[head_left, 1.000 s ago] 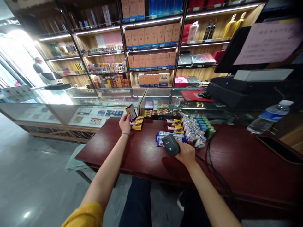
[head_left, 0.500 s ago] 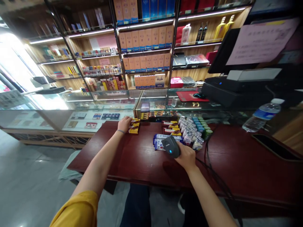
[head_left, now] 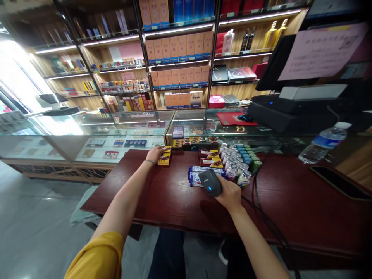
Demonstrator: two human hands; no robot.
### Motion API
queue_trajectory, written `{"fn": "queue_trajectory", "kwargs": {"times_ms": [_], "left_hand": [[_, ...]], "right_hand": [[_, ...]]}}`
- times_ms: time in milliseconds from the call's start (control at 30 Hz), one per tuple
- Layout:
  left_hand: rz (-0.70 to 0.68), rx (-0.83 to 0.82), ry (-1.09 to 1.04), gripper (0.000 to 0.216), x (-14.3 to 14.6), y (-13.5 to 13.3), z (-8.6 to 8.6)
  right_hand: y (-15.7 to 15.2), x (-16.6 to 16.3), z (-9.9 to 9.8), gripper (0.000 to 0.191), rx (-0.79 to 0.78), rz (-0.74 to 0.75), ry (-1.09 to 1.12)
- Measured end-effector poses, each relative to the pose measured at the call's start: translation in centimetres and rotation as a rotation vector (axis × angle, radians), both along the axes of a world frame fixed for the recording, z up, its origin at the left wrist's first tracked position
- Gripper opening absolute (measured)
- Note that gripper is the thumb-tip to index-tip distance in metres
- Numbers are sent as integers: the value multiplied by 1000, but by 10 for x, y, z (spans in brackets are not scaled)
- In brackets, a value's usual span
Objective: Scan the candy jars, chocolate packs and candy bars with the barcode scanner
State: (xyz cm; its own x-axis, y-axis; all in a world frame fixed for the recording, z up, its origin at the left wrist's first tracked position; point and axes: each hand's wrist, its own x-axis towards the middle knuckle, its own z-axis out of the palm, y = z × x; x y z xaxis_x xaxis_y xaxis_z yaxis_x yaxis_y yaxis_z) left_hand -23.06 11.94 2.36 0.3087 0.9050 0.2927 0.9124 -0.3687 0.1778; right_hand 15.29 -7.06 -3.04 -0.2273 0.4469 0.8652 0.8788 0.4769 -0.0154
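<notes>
On the far left part of the dark red table, my left hand [head_left: 155,154] is closed over the left end of some yellow and brown snack packs [head_left: 165,157]; its fingertips are partly hidden. A black handheld barcode scanner [head_left: 210,182] with a lit blue light is gripped in my right hand [head_left: 229,193], held above the table. Just behind the scanner lie blue and white wrapped bars [head_left: 195,179], partly covered by it. Two more yellow and brown packs [head_left: 209,162] lie beyond those bars. Rows of small lidded jars [head_left: 234,162] stand to their right, with pink, white, blue and green contents or labels.
A black cable [head_left: 255,193] runs over the wooden table [head_left: 174,201]. At the right are a water bottle [head_left: 324,143], a dark phone-like slab [head_left: 340,181] and a monitor [head_left: 274,64] with pink paper. Behind the table stands a glass display counter [head_left: 130,128].
My left hand has shifted slightly right, further over the yellow and brown packs. The scanner stays in my right hand, almost unmoved.
</notes>
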Motion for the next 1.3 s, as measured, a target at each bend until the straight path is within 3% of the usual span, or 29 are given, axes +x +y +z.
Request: {"fn": "queue_trajectory", "kwargs": {"times_ms": [233, 433, 533, 800, 1067, 1300], "left_hand": [[-39, 1, -198, 20, 3, 0, 0], [39, 13, -310, 27, 4, -2, -1], [10, 50, -386, 30, 17, -10, -1], [-254, 61, -523, 27, 92, -37, 2], [-430, -41, -608, 30, 182, -24, -7], [-427, -179, -906, 21, 230, -16, -21]], "right_hand": [[2, 1, -7, 35, -43, -25, 11], [-3, -2, 7, 34, -12, -6, 18], [-5, 1, 13, 35, 6, 2, -2], [-10, 39, 27, 36, -54, -105, -60], [-21, 83, 38, 36, -32, -131, -105], [-21, 106, 35, 35, -56, -144, -96]]}}
